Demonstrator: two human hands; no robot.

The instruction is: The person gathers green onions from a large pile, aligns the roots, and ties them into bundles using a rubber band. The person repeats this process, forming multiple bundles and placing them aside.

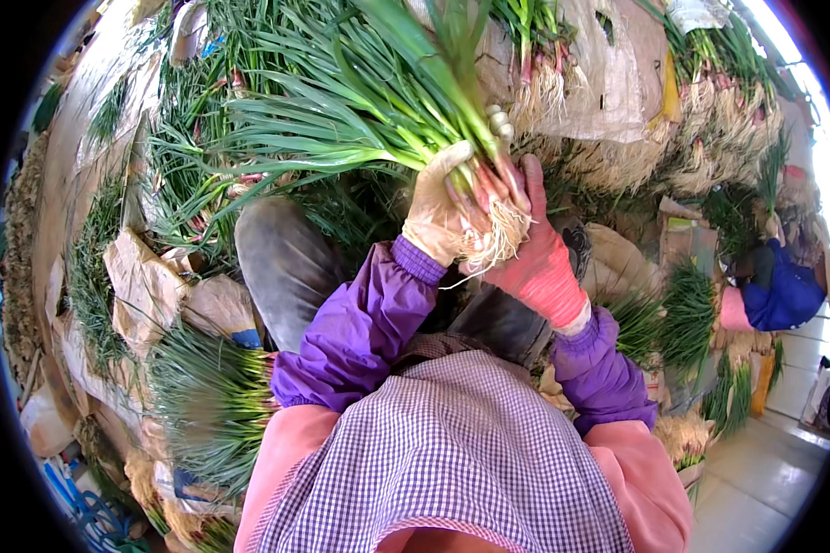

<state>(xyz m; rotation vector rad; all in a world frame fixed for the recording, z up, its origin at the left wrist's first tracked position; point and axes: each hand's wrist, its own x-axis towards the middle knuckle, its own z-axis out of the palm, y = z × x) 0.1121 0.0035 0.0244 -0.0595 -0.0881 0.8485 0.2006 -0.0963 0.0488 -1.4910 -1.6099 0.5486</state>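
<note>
Before me, above my knees, a bunch of green garlic [415, 117] lies across both hands. Its long leaves fan up and to the left, while reddish stem bases and pale stringy roots [496, 238] point down. My left hand [439, 200], in a cream glove, grips the stems; its thumb crosses the front and pale fingertips show at the far side. From the right, my right hand [532, 249] in a red-pink glove cups the root end, its fingers partly hidden behind the bunch.
Heaped loose garlic plants [200, 138] lie at the upper left. Stacked bunches [719, 117] with roots showing stand at the upper right. A bundle [214, 408] rests by my left elbow. On the right, a person in blue [781, 283] sits among bundles beside tiled floor [754, 484].
</note>
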